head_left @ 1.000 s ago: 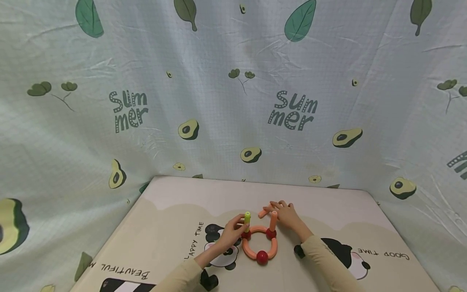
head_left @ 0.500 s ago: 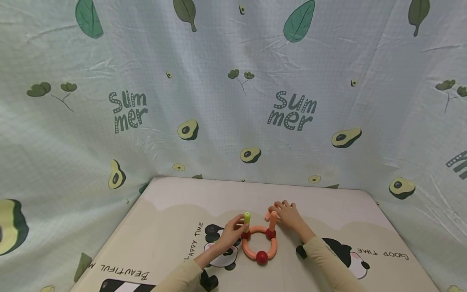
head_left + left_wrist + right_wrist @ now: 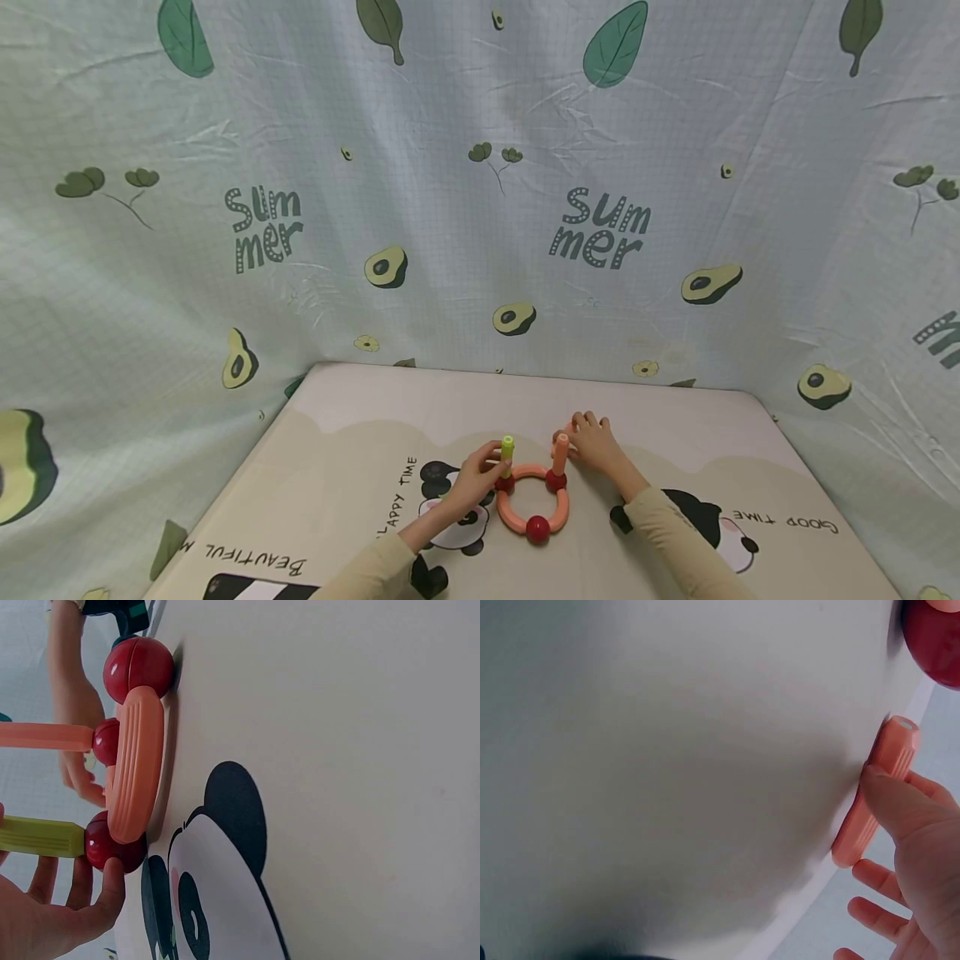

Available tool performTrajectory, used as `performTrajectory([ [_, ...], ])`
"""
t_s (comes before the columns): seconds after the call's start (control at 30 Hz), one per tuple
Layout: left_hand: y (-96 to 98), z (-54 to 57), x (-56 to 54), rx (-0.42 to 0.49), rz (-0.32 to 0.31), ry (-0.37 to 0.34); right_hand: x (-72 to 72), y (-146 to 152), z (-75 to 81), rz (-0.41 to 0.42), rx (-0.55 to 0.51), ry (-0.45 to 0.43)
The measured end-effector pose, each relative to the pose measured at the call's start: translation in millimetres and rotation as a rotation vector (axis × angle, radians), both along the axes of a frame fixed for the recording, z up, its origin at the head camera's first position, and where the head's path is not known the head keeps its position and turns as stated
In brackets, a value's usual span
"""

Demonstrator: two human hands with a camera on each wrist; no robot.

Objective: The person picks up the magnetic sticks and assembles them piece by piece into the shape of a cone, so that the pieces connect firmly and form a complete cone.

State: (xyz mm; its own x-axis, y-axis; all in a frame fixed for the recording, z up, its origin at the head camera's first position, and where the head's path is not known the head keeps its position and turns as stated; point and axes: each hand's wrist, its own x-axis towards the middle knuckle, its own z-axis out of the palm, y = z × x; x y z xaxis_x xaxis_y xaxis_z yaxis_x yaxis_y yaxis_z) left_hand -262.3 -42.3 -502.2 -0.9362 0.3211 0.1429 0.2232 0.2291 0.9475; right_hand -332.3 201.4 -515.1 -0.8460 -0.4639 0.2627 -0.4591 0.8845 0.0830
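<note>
A ring of curved orange pieces [image 3: 512, 517] joined by red balls [image 3: 537, 529] lies on the table. From two of its balls rise a green stick [image 3: 507, 450] and an orange stick [image 3: 561, 454]. My left hand [image 3: 472, 479] holds the green stick near its base; in the left wrist view a fingertip presses the red ball [image 3: 112, 851] below it. Beyond the ring, my right hand [image 3: 596, 446] pinches a loose orange stick [image 3: 891, 750] between thumb and fingers, low at the tabletop. The upright orange stick partly hides that loose one in the head view.
The table [image 3: 420, 392] has a mat printed with pandas and lettering. A hanging sheet [image 3: 450, 233] with leaves and avocados stands behind the table's far edge and along its sides.
My right hand has shifted slightly right, drawing the loose orange stick with it and turning it steeper behind the upright orange one. My left hand and the ring stay in place.
</note>
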Motion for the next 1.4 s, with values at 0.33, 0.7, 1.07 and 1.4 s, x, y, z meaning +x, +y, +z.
performTrajectory([
  [0.33,-0.3,1.1,-0.6,0.007,-0.004,-0.008,2.8,1,-0.9,0.01,-0.036,0.032],
  [0.7,-0.9,1.3,0.3,0.002,0.005,-0.005,2.1,8,5.3,0.043,-0.063,-0.014],
  [1.07,1.1,29.5,18.2,0.018,-0.006,0.003,6.1,14,15.9,0.082,-0.157,-0.045],
  [1.4,0.8,22.3,13.5,0.024,-0.006,0.017,16.8,13,28.9,0.086,-0.191,0.027],
])
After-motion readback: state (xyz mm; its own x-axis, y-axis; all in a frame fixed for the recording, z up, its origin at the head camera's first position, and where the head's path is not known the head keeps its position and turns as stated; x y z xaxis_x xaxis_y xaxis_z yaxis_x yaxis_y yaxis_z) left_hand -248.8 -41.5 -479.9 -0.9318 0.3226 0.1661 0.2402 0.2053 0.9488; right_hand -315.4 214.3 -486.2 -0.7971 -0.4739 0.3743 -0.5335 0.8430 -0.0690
